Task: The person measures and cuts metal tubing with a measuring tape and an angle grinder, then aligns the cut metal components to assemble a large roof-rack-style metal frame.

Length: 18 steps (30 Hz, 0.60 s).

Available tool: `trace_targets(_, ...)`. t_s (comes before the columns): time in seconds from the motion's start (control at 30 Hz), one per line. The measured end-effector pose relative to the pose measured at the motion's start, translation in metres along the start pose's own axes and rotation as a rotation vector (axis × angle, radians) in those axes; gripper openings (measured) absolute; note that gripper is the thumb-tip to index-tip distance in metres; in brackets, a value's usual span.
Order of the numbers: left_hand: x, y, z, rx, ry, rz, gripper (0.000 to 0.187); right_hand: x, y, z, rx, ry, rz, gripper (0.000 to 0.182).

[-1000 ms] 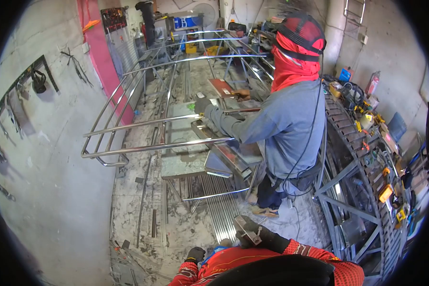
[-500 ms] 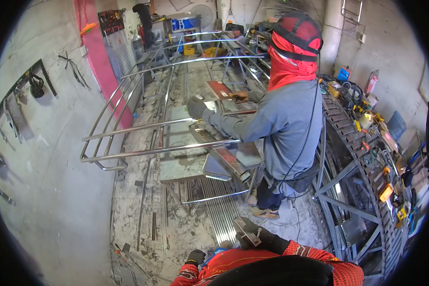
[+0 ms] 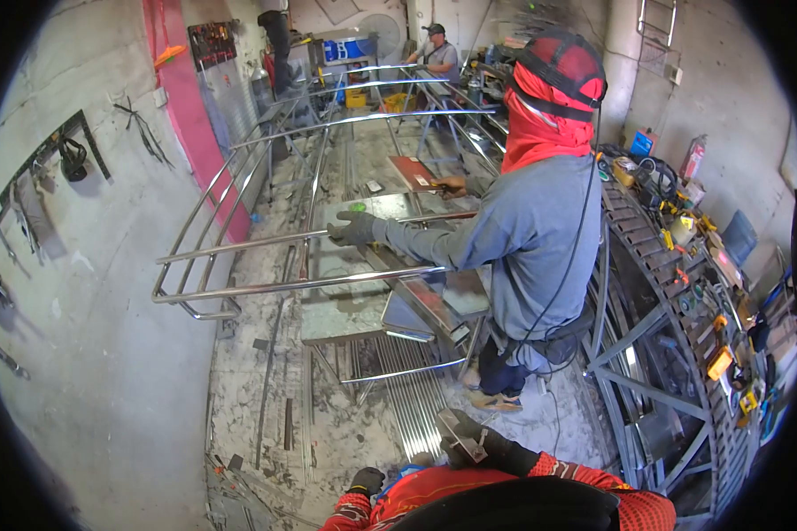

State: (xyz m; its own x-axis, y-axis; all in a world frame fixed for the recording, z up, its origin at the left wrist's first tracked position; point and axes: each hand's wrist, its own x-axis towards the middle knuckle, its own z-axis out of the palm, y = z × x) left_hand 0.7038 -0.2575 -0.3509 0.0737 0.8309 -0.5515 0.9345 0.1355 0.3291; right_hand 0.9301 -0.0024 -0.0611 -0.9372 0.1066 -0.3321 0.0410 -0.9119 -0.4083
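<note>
head-worn view, wide, facing forward and down

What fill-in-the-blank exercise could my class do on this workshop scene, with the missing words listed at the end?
1. The flat, rectangular grey metal piece is held in the camera wearer's dark-gloved ____ hand.
2. The fabric wrap covering the neck of the nearest co-worker is ____.
3. The tall painted pillar on the left side of the picture is ____.

Missing words: right; red; pink.

Beyond tubular frame (image 3: pixel 301 284), standing figure (image 3: pixel 278 49) cut off at top; frame's near side, right hand (image 3: pixel 494 446) part-hidden by metal piece (image 3: pixel 460 435).
</note>
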Motion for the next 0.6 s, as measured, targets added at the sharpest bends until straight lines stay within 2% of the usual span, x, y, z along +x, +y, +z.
trace_targets(0.07,-0.002,0.000,0.006,-0.426,0.124,-0.140,0.031,0.000,0.000,0.000,-0.007,-0.010,-0.002,0.047)
trace_targets(0.1,0.004,0.001,-0.001,-0.072,-0.011,-0.103,0.035,-0.001,0.000,0.001,-0.019,-0.028,-0.009,0.047)
trace_targets(0.13,0.000,0.000,-0.008,-0.093,0.020,-0.060,0.040,-0.001,0.000,0.001,-0.048,-0.056,-0.026,0.048)
trace_targets(0.17,0.000,-0.001,-0.007,-0.003,0.100,0.018,0.028,-0.001,0.000,0.002,-0.073,-0.081,-0.042,0.048)
trace_targets(0.33,-0.002,-0.001,-0.008,0.077,0.193,0.013,0.027,-0.002,0.000,0.002,-0.145,-0.147,-0.094,0.048)
trace_targets(0.6,-0.002,-0.004,-0.005,0.108,0.222,0.021,0.026,-0.002,0.000,0.002,-0.159,-0.161,-0.096,0.048)
